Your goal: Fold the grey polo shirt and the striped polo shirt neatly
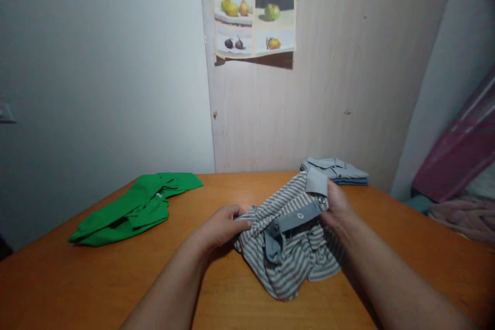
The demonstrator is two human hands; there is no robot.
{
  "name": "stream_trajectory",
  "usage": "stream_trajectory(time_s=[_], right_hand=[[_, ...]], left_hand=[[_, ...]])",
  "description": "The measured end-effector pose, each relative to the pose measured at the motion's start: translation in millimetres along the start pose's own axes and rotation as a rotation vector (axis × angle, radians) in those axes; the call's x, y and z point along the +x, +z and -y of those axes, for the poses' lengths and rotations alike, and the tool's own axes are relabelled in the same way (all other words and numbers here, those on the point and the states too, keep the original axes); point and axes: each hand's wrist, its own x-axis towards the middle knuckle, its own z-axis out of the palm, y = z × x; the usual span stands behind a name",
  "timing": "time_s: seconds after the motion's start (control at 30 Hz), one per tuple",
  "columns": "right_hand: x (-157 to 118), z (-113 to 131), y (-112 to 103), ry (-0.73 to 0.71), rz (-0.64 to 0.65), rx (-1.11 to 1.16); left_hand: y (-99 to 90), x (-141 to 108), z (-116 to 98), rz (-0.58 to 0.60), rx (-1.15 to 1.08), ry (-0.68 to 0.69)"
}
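A grey-and-white striped shirt hangs bunched between my hands, its lower folds at the tabletop. Its light collar and a grey button band with a button face me near the top. My left hand pinches the cloth on the left side, thumb on top. On the right, my right hand grips the shirt by the collar; its fingers are mostly hidden behind the fabric.
A green garment lies loosely on the left of the orange wooden table. Folded shirts are stacked at the back right. Behind stands a wall with a fruit picture sheet. Pink fabric is at the far right.
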Motion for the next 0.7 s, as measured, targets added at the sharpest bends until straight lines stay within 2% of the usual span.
stream_trajectory(time_s=[0.07, 0.17, 0.3, 0.4, 0.53, 0.7], right_hand=[[2.1, 2.2, -2.5, -0.018, -0.004, 0.022], [6.7, 6.6, -9.7, -0.054, -0.002, 0.01], [13.6, 13.7, -22.8, -0.127, 0.006, -0.027], [17.4, 16.2, -31.4, -0.151, -0.02, -0.06], [19.6, 14.5, -36.5, -0.156, -0.004, -0.122], [20.5, 14.0, -38.7, -0.174, 0.036, -0.148]], left_hand=[[1.0, 1.9, -1.9, -0.08, -0.028, 0.01], [-3.5, 5.5, -15.2, -0.255, -0.138, 0.123], [-21.9, 9.1, -33.0, -0.448, -0.29, 0.255], [-37.7, 14.2, -34.1, -0.558, -0.467, 0.292], [-48.7, 20.3, -33.9, -0.585, -0.682, 0.299], [-48.2, 6.8, -52.1, -0.464, -0.759, 0.28]])
